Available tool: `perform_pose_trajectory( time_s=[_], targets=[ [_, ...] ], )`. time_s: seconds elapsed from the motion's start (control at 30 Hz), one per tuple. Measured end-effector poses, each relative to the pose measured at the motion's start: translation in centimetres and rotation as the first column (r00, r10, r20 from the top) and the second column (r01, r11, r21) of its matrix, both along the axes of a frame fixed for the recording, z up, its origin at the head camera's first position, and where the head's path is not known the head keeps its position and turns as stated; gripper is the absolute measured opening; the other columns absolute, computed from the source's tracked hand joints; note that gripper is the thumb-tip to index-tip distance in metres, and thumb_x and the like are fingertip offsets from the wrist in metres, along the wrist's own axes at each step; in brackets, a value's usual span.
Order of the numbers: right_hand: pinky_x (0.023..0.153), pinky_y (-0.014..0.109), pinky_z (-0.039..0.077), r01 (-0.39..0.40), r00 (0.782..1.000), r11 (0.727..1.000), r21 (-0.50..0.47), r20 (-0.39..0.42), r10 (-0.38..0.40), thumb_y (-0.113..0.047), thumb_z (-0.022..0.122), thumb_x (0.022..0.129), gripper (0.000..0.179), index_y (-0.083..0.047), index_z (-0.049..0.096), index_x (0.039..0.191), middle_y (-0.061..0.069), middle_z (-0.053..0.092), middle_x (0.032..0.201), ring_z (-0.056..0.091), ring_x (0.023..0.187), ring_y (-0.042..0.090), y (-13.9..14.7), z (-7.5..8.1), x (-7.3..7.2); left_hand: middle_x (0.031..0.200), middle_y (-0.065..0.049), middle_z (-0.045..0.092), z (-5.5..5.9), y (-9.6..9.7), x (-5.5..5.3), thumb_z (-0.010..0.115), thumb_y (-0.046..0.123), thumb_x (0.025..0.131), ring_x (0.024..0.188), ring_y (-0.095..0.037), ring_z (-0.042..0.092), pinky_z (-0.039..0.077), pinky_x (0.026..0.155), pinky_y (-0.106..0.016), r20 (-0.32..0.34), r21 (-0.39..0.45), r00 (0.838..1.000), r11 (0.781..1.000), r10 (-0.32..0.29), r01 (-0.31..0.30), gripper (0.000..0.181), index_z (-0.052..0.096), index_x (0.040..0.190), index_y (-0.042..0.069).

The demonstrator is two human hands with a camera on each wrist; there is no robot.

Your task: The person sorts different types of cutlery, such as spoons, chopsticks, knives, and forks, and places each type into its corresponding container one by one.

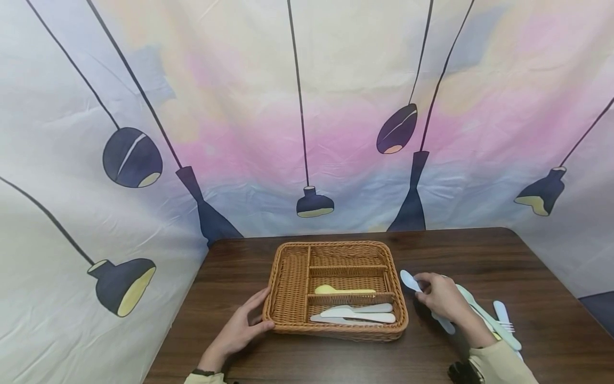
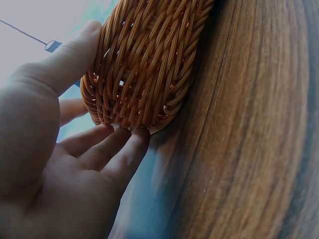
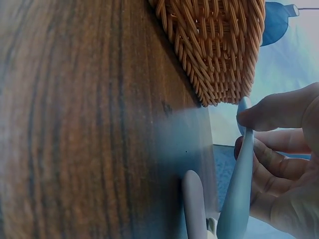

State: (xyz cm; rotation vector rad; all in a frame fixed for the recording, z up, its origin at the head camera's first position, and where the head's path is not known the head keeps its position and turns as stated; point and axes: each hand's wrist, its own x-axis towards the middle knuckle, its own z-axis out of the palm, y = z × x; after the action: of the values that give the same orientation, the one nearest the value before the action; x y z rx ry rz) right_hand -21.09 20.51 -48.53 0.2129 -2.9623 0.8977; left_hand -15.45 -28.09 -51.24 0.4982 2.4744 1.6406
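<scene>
A brown wicker basket with dividers stands on the dark wooden table. At its front left corner my left hand touches the wall with fairly straight fingers and thumb spread around the corner. To the right of the basket, my right hand pinches a light blue spoon between thumb and fingers, its bowl toward the basket and its handle slanting down. A yellow spoon lies in the middle right compartment. White and grey cutlery, including a knife, lies in the front compartment.
Right of my right hand lies a loose pile with a pale green utensil, a light blue handle and a fork, partly hidden by the forearm. A cloth backdrop with printed lamps hangs behind the table.
</scene>
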Motion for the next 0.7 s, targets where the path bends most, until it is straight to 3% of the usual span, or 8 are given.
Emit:
perform_pose_trajectory(
  time_s=[0.7],
  targets=[
    [0.055,0.031,0.054,-0.009,1.0,1.0,0.011,-0.025,0.009,-0.007,0.074,0.081,0.036,0.004,0.066,0.114,0.008,0.069,0.084,0.065,0.074,0.018,0.36,0.69,-0.03,0.16,-0.019,0.02,0.02,0.05,-0.01,0.071,0.014,0.089,0.144,-0.039,0.023,0.048,0.105,-0.036,-0.008,0.008,1.0,1.0,-0.008,0.008,0.08,0.026,0.155,0.01]
  ],
)
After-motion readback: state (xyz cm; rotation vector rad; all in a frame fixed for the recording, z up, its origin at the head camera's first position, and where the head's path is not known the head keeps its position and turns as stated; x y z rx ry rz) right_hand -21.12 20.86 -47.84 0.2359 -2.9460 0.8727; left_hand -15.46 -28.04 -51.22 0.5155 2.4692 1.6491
